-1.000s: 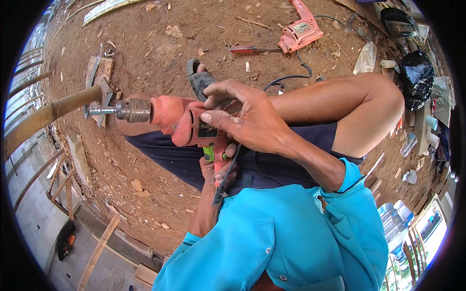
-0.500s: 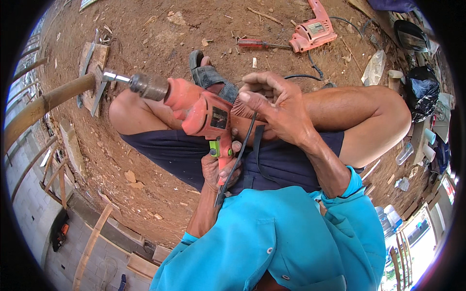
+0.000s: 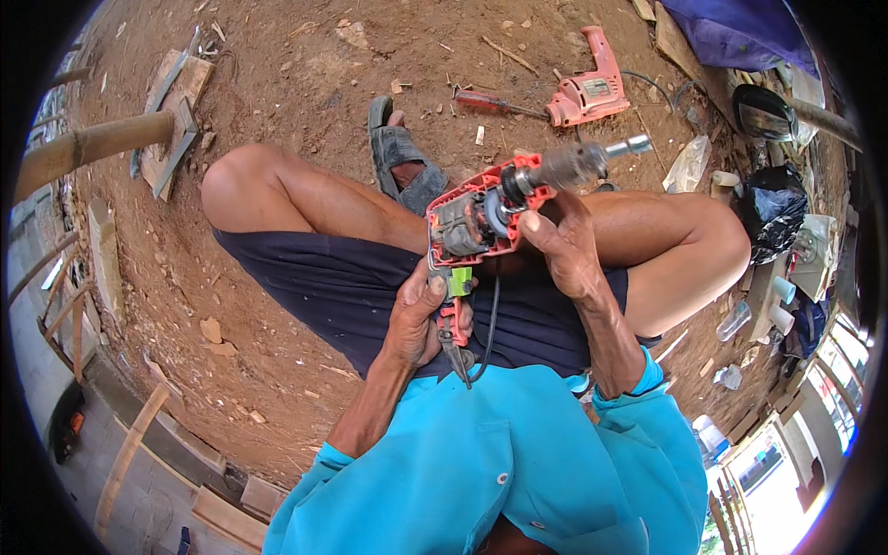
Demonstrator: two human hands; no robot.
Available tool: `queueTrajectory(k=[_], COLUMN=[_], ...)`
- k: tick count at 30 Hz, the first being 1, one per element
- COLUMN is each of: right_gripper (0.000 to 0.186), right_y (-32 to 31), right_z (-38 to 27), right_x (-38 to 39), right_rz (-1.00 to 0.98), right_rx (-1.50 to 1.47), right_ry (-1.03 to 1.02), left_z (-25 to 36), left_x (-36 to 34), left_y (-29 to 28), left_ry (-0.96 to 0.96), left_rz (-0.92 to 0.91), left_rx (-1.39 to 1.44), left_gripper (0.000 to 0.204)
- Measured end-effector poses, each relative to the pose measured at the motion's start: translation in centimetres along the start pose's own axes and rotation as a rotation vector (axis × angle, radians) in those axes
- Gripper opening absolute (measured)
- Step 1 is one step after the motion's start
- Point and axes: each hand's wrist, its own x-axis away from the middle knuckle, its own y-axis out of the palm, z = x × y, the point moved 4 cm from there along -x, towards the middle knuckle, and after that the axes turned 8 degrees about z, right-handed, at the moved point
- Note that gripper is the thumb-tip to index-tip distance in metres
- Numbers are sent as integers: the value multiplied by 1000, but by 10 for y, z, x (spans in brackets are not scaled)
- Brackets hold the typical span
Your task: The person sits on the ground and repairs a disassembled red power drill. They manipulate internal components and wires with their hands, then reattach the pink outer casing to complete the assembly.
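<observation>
An orange-red power drill (image 3: 474, 222) lies across my lap with its casing open. Its motor windings, a pale fan ring and a green switch part (image 3: 460, 281) show inside. The grey chuck (image 3: 566, 168) holds a silver socket bit (image 3: 630, 145) pointing to the upper right. My left hand (image 3: 413, 314) is closed around the handle. Under the chuck end, my right hand (image 3: 571, 248) grips the front of the casing, thumb up and fingers partly hidden. A black power cord (image 3: 492, 328) loops down from the handle end beside my shirt.
Beyond my crossed legs, a second orange drill (image 3: 588, 94) and a red-handled screwdriver (image 3: 488, 101) lie on the dirt. Upper left is a wooden board (image 3: 176, 116) by a bamboo pole (image 3: 97, 153). Black plastic bag (image 3: 779, 208), mirror (image 3: 764, 113) and cups crowd the right.
The drill has been turned over: its chuck swung from left to right and its open side now faces up. My right hand moved from beside the cord onto the drill's front.
</observation>
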Motion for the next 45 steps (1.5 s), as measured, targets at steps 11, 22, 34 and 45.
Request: queueTrajectory(k=[11, 22, 34, 45], right_gripper=[73, 61, 57, 46], right_y=[-10, -8, -13, -4], right_z=[18, 33, 43, 29], right_x=[1, -4, -3, -3], right_rz=[10, 14, -35, 92], right_rx=[-472, -710, -638, -529], right_ry=[84, 241, 218, 193], left_z=[11, 26, 25, 24], left_x=[12, 22, 22, 19], left_y=[14, 28, 23, 14], left_ry=[227, 277, 187, 83], left_rz=[52, 86, 104, 101], left_rx=[-202, -348, -313, -206], left_gripper=[65, 62, 56, 58])
